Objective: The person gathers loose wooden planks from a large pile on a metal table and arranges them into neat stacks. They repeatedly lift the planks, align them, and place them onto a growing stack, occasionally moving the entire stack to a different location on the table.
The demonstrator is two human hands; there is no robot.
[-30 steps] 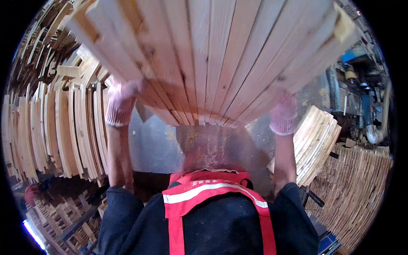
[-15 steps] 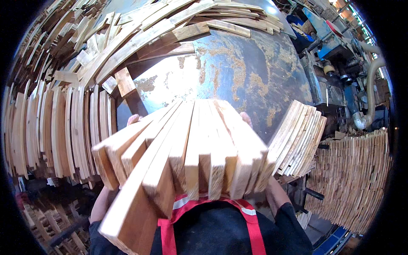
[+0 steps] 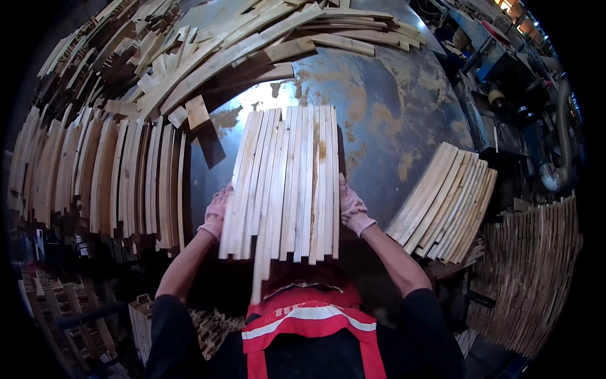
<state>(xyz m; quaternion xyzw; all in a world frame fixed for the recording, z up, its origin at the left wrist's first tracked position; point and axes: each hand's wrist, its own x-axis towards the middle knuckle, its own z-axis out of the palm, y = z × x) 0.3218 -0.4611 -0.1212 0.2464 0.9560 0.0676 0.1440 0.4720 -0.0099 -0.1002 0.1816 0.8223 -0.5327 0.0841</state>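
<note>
So, wide dark-grey steel tabletop (image 3: 372, 82), patched w/ brown dust, bears most of the wood. Up top R, a dark roundish bin-like shape (image 3: 448, 39); too dim to tell what's in it.

Main thing: bundle of pale, narrow wooden slats (image 3: 284, 183), side by side, at the table's near side, centre, right in front of the person. Near ends uneven; one slat juts out well past the rest, twd the red apron w/ white stripe (image 3: 309, 319). Can't tell if the underside rests fully on the table.

L hand (image 3: 218, 211), in pinkish knit glove, is clamped on the bundle's L side; R hand (image 3: 353, 208), same kind of glove, clamped on its R side, so the slats are squeezed btwn the two. Fingers partly hidden. Bare forearms angle inward, elbows out.

Around: long row of pale upright boards (image 3: 113, 170) on L, near L hand; smaller slanted stack of pale slats (image 3: 445, 202) on R, apart from R hand; big tight stack of thin brown strips (image 3: 527, 271) far R. Beyond the bundle, short tan wood block (image 3: 197, 112) + loose heap of long boards (image 3: 252, 47) take up the table's far L. Dark machinery w/ grey ribbed hose (image 3: 564, 120) top R.
</note>
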